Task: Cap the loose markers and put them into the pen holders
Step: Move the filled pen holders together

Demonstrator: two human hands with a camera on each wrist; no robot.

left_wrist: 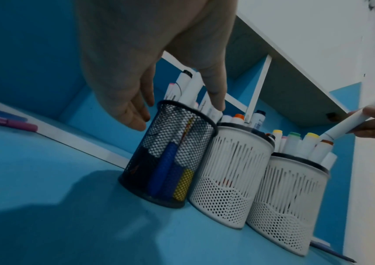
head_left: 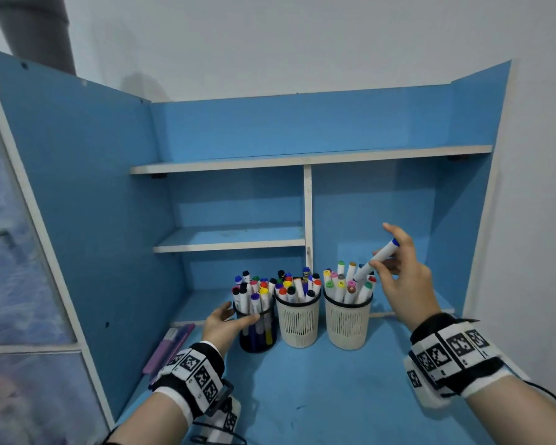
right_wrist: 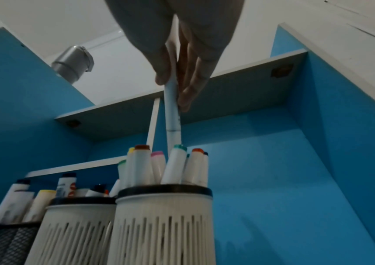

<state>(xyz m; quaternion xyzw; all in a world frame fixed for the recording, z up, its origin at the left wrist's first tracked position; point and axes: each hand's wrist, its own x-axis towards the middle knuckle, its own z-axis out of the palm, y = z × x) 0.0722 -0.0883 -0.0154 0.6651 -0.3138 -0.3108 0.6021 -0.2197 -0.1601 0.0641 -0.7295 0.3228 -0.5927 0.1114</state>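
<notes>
While the right hand [head_left: 402,277] hovered over the rightmost of three holders, a white marker [head_left: 375,261] with a blue cap was pinched between its thumb and fingers and slanted down, its lower end already among the capped markers below the fingertips. That white holder [head_left: 347,322] stood directly beneath the hand, its rim ringed in black, and was crowded; the slant was probably chosen so that the barrel could be threaded into a gap between the caps instead of landing on top of them. By the wrist view, the grip sat at the marker's upper half, which left the lower part free to be steered.

To the left of that hand, the middle holder [head_left: 298,321] was packed as well, touching or nearly touching its neighbours. The left hand [head_left: 225,322] was held relaxed, fingers nearly straight, against the black mesh holder [head_left: 258,329]: the thumb lay across the rim and the fingers stood just beside the far wall, gripping nothing. It was likely placed there to steady the row against the push of the insertion. Beyond the left hand, by the cabinet's side wall, some purple pens [head_left: 169,346] lay flat on the blue desk [head_left: 318,396]; whether they were capped could not be told.
</notes>
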